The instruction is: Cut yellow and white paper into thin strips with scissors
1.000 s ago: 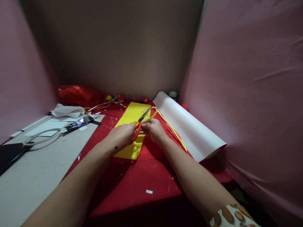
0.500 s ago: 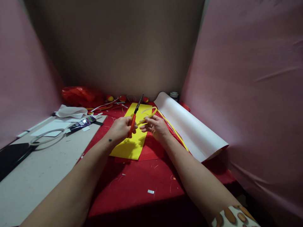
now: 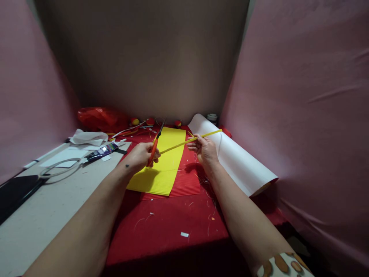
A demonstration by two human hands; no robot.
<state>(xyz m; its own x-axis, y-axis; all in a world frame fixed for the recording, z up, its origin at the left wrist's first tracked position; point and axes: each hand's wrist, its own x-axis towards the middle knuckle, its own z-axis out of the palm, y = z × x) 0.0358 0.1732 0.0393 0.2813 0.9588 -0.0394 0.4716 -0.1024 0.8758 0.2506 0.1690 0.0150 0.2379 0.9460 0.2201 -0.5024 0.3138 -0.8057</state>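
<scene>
My left hand point(image 3: 140, 157) is closed around orange-handled scissors point(image 3: 153, 149), whose dark blades point up and away from me. The same fingers also grip one end of a narrow yellow corrugated paper strip point(image 3: 177, 145). Farther along, my right hand point(image 3: 207, 151) pinches the strip between thumb and fingers, and its far end sticks out past that hand. The strip runs nearly straight between the two hands, sloping up to the right. Below them lies a yellow corrugated sheet point(image 3: 165, 177), partly covering a red corrugated sheet point(image 3: 188, 184).
A white paper roll point(image 3: 230, 157) lies along the right. On the left, a grey board point(image 3: 72, 207) carries a dark tube point(image 3: 100, 151), a cable loop point(image 3: 59, 168) and papers. A red plastic bag point(image 3: 100, 118) and red-yellow balls point(image 3: 150, 121) are at the back. Paper scraps dot the red cloth point(image 3: 167, 223).
My hands have moved apart, the right one rightward and the left slightly left. The yellow strip, looped before, is now stretched out between them. The scissors moved left with my left hand.
</scene>
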